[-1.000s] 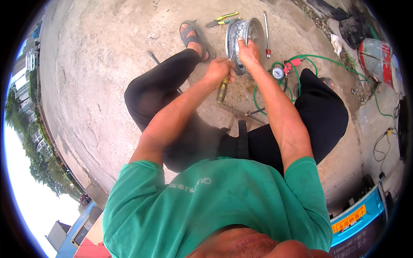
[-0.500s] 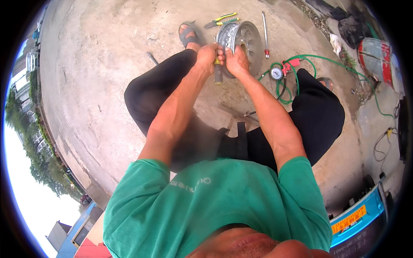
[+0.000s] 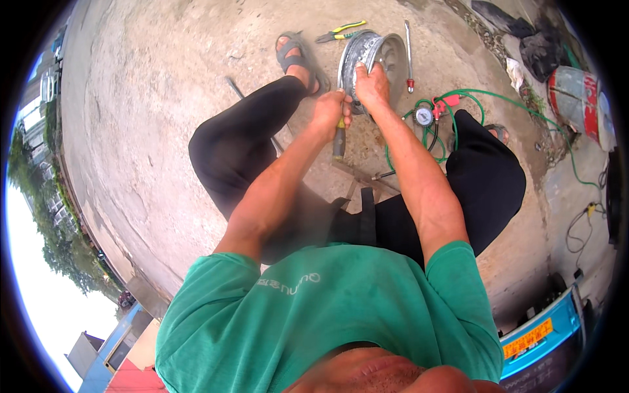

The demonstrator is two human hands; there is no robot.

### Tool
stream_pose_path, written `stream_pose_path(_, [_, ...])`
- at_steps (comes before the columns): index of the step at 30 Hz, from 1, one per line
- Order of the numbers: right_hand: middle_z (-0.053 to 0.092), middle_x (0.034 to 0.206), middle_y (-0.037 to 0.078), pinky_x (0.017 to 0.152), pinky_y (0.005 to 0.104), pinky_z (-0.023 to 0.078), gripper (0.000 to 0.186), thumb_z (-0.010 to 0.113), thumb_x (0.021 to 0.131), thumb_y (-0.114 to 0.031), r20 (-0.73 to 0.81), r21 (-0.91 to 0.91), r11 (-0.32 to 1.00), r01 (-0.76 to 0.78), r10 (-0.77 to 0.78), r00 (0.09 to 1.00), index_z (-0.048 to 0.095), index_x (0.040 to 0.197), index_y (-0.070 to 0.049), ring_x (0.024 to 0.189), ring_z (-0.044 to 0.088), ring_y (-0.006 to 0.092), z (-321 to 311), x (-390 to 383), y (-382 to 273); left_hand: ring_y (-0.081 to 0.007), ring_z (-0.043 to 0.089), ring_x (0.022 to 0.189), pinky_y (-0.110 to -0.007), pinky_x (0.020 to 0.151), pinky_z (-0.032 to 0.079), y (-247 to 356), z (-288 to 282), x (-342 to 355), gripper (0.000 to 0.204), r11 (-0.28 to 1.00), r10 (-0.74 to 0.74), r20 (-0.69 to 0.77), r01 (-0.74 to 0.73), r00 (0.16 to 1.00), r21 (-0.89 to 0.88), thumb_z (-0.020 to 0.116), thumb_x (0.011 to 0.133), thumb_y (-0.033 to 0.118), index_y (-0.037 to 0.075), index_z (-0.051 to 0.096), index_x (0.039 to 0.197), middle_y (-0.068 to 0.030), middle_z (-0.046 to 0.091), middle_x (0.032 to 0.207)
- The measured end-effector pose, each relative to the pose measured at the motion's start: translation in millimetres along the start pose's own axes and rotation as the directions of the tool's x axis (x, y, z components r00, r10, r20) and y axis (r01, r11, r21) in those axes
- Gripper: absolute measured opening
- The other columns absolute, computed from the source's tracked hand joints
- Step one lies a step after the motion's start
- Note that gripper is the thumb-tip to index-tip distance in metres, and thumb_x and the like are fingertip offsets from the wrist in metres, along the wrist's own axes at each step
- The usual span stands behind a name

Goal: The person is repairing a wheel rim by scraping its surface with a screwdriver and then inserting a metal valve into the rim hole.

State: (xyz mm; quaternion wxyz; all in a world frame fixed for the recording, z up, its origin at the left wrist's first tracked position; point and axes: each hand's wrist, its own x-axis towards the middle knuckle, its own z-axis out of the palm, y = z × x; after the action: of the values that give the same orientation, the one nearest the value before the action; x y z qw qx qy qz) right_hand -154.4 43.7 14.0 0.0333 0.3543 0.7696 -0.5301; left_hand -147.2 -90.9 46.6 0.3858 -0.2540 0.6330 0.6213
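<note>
A bare metal wheel rim (image 3: 360,55) stands on its edge on the concrete in front of me. My right hand (image 3: 371,87) grips its near upper edge, thumb and fingers closed over the lip. Beside the rim's near left side, my left hand (image 3: 332,112) is wrapped round a hand tool (image 3: 339,145) with a grey and yellow handle, whose butt sticks out toward me. The tool's working end is hidden by my fingers and the rim, so its kind does not show.
Yellow-green pliers (image 3: 340,32) lie beyond the rim, and a long metal bar with a red end (image 3: 409,59) lies right of it. A pressure gauge (image 3: 423,116) with green hose is nearer my right foot. Another metal bar (image 3: 234,88) passes by my left leg. A red-grey bucket (image 3: 575,98) stands far right.
My left hand and the tool have come nearer to me, down along the rim's side. My right hand has shifted slightly farther along the rim's edge.
</note>
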Motion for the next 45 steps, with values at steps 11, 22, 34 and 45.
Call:
stream_pose_path(11, [0.065, 0.116, 0.032, 0.098, 0.0539, 0.048, 0.052, 0.053, 0.1, -0.042, 0.006, -0.056, 0.998, 0.003, -0.002, 1.0, 0.059, 0.119, 0.007, 0.11, 0.064, 0.0482, 14.0, -9.1, 9.5, -0.0195, 0.051, 0.046, -0.036, 0.043, 0.045, -2.8, 6.3, 5.6, 0.029, 0.995, 0.084, -0.012, -0.084, 0.996, -0.052, 0.047, 0.105, 0.022, 0.004, 0.053, 0.082, -0.0073, 0.053, 0.065])
stream_pose_path(22, [0.068, 0.106, 0.033, 0.091, 0.0529, 0.052, 0.048, 0.055, 0.098, -0.035, -0.143, -0.045, 0.999, 0.022, -0.028, 0.989, 0.061, 0.109, 0.012, 0.1, 0.069, 0.047, 3.6, 6.3, 3.0, -0.0201, 0.053, 0.049, -0.036, 0.044, 0.045, 19.8, 9.7, 17.7, 0.028, 0.997, 0.083, 0.088, -0.082, 0.993, -0.012, 0.05, 0.104, 0.021, 0.0, 0.06, 0.088, -0.0084, 0.055, 0.067])
stream_pose_path(34, [0.066, 0.106, 0.032, 0.089, 0.0525, 0.052, 0.045, 0.057, 0.099, -0.035, -0.124, -0.058, 0.996, 0.069, -0.076, 0.989, 0.062, 0.105, 0.009, 0.098, 0.067, 0.0463, 11.6, 4.0, 10.8, -0.0193, 0.053, 0.046, -0.035, 0.041, 0.044, 10.5, 7.2, 8.7, 0.027, 0.998, 0.064, 0.016, -0.064, 0.998, -0.016, 0.051, 0.103, 0.021, 0.0, 0.06, 0.089, -0.0075, 0.056, 0.066])
stream_pose_path(45, [0.068, 0.108, 0.03, 0.092, 0.0551, 0.049, 0.048, 0.054, 0.101, -0.041, 0.028, -0.114, 0.994, 0.003, 0.0, 1.0, 0.059, 0.112, 0.006, 0.102, 0.066, 0.0478, 12.9, -15.1, 8.9, -0.0192, 0.055, 0.048, -0.036, 0.044, 0.047, 19.2, 4.6, 6.0, 0.029, 0.999, 0.02, -0.012, -0.02, 1.0, -0.035, 0.051, 0.105, 0.023, 0.0, 0.061, 0.09, -0.0074, 0.058, 0.068])
